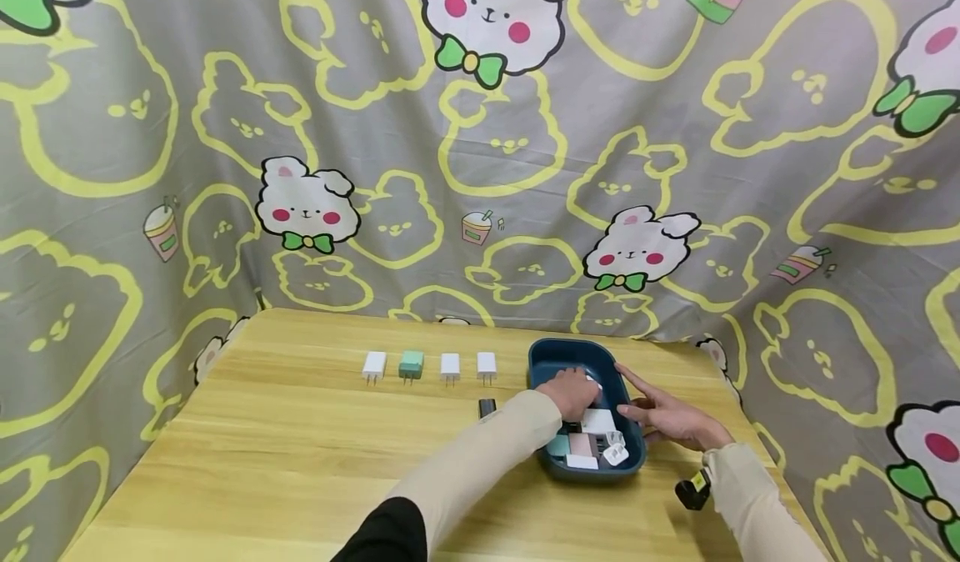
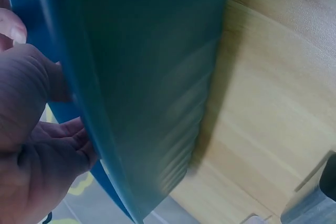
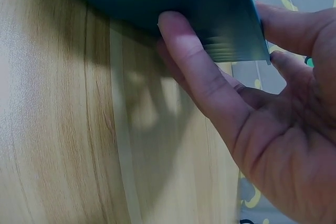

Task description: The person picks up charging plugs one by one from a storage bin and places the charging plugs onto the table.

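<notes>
A dark blue plastic bin (image 1: 551, 466) stands on the table's right side, holding several chargers, among them a pink one (image 1: 581, 444) and a white one (image 1: 598, 421). My left hand (image 1: 572, 393) reaches over the bin's left rim and pinches a white charger (image 1: 593, 384), largely hidden by the fingers. At the bin's right side my right hand (image 1: 671, 416) grips the rim; in the right wrist view one finger lies along the outer wall. Left of the bin, a row of plug chargers lies on the table: white (image 1: 374, 365), green (image 1: 411, 364), white (image 1: 450, 366) and white (image 1: 486, 365).
A black charger-like block (image 1: 487, 408) lies between the row and the bin, partly behind my left sleeve (image 1: 495, 445). The wooden table (image 1: 285, 462) is bordered by a grey patterned curtain (image 1: 390, 245) at the back and sides.
</notes>
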`<state>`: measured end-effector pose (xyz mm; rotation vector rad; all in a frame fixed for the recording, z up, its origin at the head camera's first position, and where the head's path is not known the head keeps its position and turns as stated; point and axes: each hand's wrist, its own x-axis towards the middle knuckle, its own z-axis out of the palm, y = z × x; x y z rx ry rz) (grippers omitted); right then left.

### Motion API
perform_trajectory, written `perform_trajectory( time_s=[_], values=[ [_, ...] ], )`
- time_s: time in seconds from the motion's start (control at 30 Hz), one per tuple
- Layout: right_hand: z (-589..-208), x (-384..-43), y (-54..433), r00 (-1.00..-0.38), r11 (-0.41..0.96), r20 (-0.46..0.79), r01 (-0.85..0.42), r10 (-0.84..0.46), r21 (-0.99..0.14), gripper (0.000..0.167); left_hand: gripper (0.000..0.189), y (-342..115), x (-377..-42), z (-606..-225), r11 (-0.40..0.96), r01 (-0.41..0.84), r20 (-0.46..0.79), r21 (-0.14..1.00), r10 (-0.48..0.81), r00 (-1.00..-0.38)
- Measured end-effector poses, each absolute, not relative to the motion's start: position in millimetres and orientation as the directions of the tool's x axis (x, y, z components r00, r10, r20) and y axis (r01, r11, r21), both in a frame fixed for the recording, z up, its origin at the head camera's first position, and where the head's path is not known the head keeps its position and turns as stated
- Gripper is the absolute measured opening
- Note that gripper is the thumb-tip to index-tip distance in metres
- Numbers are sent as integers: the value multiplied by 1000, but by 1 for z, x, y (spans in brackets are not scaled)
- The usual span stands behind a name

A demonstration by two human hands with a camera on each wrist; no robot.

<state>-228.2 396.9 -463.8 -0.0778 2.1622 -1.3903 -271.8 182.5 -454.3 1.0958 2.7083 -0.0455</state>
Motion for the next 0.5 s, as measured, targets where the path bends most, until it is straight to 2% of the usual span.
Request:
perform_trajectory(
  time_s=[0.5],
  values=[
    [-462, -228, 396, -844, 488, -430, 242, -321, -839, 86, 36, 165, -277, -453, 719, 683, -147, 130, 695, -703]
  ],
)
